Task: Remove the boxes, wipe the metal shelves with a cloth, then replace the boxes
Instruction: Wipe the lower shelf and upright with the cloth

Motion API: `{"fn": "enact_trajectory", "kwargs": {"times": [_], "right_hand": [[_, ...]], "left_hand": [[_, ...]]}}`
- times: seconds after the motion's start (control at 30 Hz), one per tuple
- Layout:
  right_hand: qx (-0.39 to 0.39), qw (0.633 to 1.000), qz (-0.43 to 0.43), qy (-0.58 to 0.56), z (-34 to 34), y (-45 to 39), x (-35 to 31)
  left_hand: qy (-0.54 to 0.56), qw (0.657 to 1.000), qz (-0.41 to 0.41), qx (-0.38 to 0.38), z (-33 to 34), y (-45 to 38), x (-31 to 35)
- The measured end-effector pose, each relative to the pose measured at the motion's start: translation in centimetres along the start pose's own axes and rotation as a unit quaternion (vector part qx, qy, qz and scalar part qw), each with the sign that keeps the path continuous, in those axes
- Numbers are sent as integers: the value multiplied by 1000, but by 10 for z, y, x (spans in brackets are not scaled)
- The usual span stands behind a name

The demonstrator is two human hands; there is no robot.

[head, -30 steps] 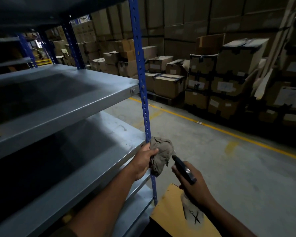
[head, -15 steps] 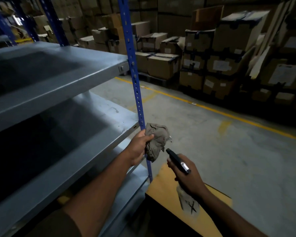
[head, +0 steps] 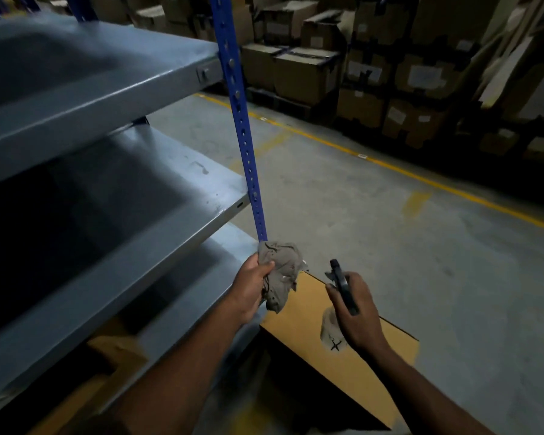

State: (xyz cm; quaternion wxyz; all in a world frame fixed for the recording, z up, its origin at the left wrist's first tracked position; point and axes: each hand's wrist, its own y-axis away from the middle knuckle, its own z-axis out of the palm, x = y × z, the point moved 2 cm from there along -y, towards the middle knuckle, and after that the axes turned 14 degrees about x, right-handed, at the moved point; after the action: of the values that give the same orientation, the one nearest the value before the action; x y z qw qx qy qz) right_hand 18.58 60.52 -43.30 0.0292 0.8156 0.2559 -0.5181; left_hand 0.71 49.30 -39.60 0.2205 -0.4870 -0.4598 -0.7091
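- Grey concrete floor (head: 374,215), marked by a yellow painted line (head: 421,178) running from the rack's upright post toward the right edge of the view.
- Grey metal shelves (head: 113,89), three tiers seen at the left, carried at their front right corners by a blue perforated steel upright (head: 242,136); the upper and middle tiers are shown bare on their visible surfaces.
- Stacked brown cardboard cartons (head: 374,64), many labelled with white stickers, ranged beyond the yellow line along the far side of the floor.
- Yellow-brown cardboard box (head: 308,312), set on the floor just beside the front right corner of the lowest tier; a torn pale patch with a black X mark (head: 335,340) is seen on its top face.
- Second brown cardboard box (head: 117,350), partly seen beneath the lowest visible tier, near its front edge.
- Left hand (head: 252,287), fingers curled round a crumpled grey-brown cloth (head: 281,274); the cloth is held against the foot of the blue upright, at the front right corner of the lowest tier.
- Right hand (head: 357,312), held above the yellow-brown box, fingers wrapped round a slim black handheld object (head: 343,285); its kind cannot be told.
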Motion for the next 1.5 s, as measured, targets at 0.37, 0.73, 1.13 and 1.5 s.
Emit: {"fn": "enact_trajectory", "kwargs": {"times": [0.37,0.73,1.13,1.5], "right_hand": [[-31,998,11,-56,52,-42,-53],[-116,992,-20,-50,191,-73,-69],[-164,984,-69,0,268,-92,-77],[-262,957,-62,110,300,-124,-82]], "left_hand": [[30,991,-37,123,-61,6,-18],[81,977,-48,192,-118,13,-35],[149,963,-47,220,-137,7,-47],[189,961,-20,202,-128,8,-29]]}}
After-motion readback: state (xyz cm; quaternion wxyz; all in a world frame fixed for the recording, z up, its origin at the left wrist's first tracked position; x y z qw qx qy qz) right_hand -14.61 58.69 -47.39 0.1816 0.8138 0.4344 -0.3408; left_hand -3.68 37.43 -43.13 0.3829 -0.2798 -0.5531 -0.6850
